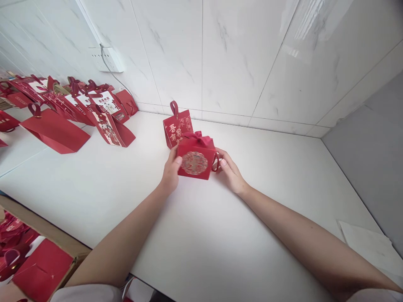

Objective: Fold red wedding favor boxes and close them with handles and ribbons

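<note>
A red gift box (195, 162) with a round gold pattern on its front and a ribbon bow on top is held upright over the white table. My left hand (171, 171) grips its left side, thumb on the front edge. At its right side, my right hand (230, 171) has its thumb and fingers round a red ribbon loop; the other fingertips are hidden behind. Just behind the box stands a red bag-shaped box (178, 126) with gold characters and a ribbon handle, partly covered by the held one.
Many red gift boxes (75, 102) stand along the wall on the left of the table (201, 235). A cardboard carton (40, 226) with more red boxes sits at the lower left. A wall socket (108, 59) with a cable is behind. A pale flat piece (367, 243) lies at the right.
</note>
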`<action>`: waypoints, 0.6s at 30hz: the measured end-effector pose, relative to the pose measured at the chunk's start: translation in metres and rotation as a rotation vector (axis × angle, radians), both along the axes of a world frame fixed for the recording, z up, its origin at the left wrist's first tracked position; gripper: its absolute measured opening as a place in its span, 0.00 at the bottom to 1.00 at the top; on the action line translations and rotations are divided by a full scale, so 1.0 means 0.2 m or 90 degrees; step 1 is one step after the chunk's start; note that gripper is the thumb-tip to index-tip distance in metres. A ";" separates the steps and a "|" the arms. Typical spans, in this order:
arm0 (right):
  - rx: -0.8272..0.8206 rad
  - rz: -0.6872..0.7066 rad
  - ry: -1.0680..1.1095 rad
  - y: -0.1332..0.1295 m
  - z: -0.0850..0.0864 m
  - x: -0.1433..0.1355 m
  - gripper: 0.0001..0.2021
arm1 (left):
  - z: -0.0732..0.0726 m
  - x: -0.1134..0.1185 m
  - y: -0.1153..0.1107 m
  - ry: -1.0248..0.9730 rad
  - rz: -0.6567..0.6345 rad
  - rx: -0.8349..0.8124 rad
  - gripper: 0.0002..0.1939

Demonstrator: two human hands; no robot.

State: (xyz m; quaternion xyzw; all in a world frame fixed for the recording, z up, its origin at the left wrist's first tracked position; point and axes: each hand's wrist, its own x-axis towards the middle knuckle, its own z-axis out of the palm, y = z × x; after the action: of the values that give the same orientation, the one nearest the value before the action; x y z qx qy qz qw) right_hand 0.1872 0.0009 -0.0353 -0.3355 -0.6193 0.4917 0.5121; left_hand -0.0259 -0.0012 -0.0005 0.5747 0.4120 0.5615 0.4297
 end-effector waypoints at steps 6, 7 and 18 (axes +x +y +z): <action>-0.071 -0.022 0.041 0.03 -0.02 0.01 0.24 | 0.06 0.02 0.00 -0.228 -0.007 -0.318 0.28; -0.066 -0.006 0.030 0.03 -0.02 0.01 0.23 | 0.06 0.02 0.00 -0.227 -0.011 -0.338 0.28; -0.027 0.084 -0.020 0.00 0.00 -0.01 0.23 | 0.04 0.03 0.00 -0.174 -0.042 -0.391 0.28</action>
State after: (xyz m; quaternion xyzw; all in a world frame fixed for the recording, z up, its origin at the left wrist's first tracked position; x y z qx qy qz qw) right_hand 0.1849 0.0006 -0.0346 -0.3121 -0.6375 0.5320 0.4616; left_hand -0.0208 -0.0012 0.0076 0.3507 0.4814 0.4691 0.6521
